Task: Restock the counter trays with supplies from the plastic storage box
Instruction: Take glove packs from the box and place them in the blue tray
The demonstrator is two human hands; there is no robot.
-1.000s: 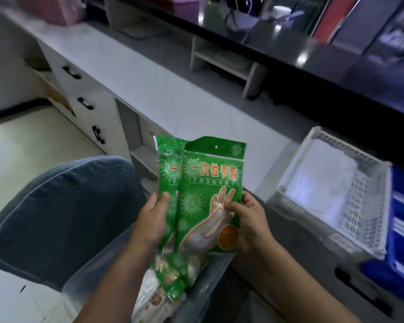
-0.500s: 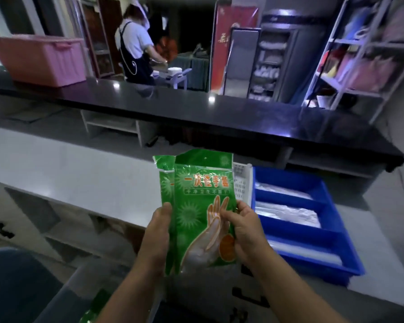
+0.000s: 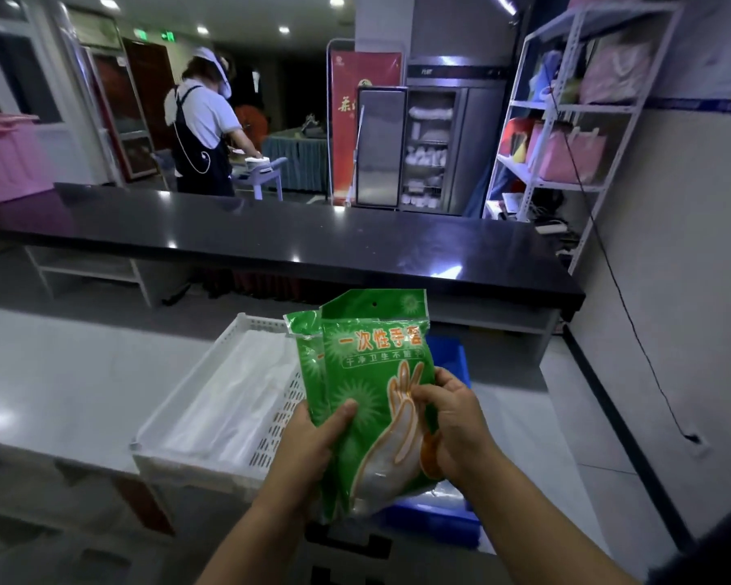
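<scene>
Both hands are on two flat green plastic packets point(image 3: 372, 394) printed with an orange glove outline, held upright and overlapped. The front packet point(image 3: 380, 365) faces the wearer and the rear packet point(image 3: 302, 331) peeks out to its left. The left hand point(image 3: 309, 441) grips the lower left side: its thumb point(image 3: 343, 411) lies flat across the front face and the fingers are wrapped behind, out of sight. The right hand point(image 3: 452, 424) pinches the right edge: its thumb point(image 3: 420, 392) presses on the printed glove and the fingers point(image 3: 448, 375) curl round the back. So both sets of fingers are clamped on the packets, with nothing loose. The stack is in the air, not resting on anything, and sits over the seam between a white perforated plastic tray point(image 3: 273, 437) on the left and a blue plastic tray point(image 3: 439, 521) on the right. The packets' lower end hangs over the near part of the blue tray. The white tray holds clear-wrapped white supplies point(image 3: 229, 407). Both trays sit on a pale grey counter point(image 3: 68, 394), with a raised glossy black countertop point(image 3: 313, 234) behind. Further back there is a person in a dark apron point(image 3: 201, 133), a pink plastic box point(image 3: 5, 154) at far left and a white metal shelf rack point(image 3: 566, 120) at right.
</scene>
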